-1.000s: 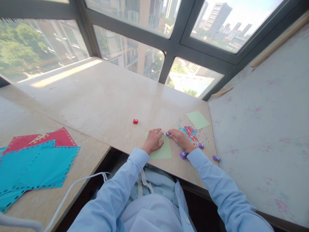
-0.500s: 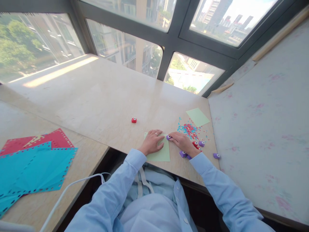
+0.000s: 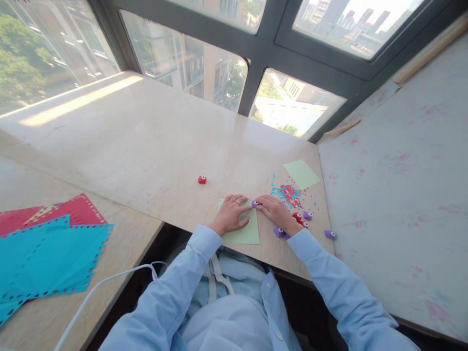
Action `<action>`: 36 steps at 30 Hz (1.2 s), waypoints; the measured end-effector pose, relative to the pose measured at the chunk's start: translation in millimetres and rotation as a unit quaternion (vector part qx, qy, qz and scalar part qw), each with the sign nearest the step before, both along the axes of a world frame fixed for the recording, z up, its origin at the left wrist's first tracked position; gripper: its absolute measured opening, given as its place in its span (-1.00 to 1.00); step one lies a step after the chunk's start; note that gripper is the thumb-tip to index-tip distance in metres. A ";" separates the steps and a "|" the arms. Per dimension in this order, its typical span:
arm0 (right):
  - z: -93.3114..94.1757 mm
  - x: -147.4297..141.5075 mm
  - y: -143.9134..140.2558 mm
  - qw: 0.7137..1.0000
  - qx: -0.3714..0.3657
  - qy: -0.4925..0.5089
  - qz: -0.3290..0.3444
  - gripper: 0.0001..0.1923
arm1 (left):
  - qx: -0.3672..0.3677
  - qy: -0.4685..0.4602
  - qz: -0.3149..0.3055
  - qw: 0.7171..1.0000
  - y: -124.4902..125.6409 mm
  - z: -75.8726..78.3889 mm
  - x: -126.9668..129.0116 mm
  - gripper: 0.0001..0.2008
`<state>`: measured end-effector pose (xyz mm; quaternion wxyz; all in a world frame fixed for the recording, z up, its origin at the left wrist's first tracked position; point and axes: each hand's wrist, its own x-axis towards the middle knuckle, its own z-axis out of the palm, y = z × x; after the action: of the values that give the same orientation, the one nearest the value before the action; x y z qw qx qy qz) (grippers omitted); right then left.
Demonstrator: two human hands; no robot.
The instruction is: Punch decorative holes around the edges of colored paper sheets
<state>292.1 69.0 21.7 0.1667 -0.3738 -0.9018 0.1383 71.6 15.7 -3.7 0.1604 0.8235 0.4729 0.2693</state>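
Green paper (image 3: 244,233) pinned flat under spread left hand (image 3: 231,214) to stop sliding; right hand (image 3: 275,212) pinching purple punch (image 3: 255,203) on paper's top edge.

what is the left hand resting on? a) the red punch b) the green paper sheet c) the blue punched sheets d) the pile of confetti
b: the left hand lies flat on the green paper sheet near the table's front edge, while the right hand holds a small purple punch at that sheet's far edge.
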 end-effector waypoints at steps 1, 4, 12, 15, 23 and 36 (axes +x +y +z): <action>-0.5 0.0 0.2 1.000 0.000 0.002 -0.003 -0.78 | 0.001 0.001 -0.002 1.000 0.1 0.1 0.0 -0.64; -1.3 0.2 1.3 1.000 -0.004 0.008 -0.007 -0.77 | 0.000 -0.004 -0.007 1.000 0.2 0.5 0.1 -0.68; -3.2 -1.0 5.8 1.000 -0.010 0.007 -0.009 -0.76 | -0.005 -0.009 -0.009 1.000 0.2 0.3 0.2 -0.71; -2.7 -1.5 5.3 1.000 -0.013 0.006 -0.011 -0.76 | 0.001 -0.003 -0.006 1.000 0.4 0.9 0.3 -0.71; 1.5 -4.4 3.3 0.999 -0.018 0.024 -0.013 -0.77 | -0.004 -0.006 -0.005 1.000 0.1 2.7 0.1 -0.70; 5.9 -7.5 2.7 0.997 -0.053 0.028 -0.042 -0.84 | 0.005 -0.014 -0.004 1.000 0.6 -0.4 0.3 -0.72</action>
<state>284.7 71.7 27.6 0.1776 -0.4161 -0.8715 0.1895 71.9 16.2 -4.1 0.1633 0.8224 0.4660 0.2825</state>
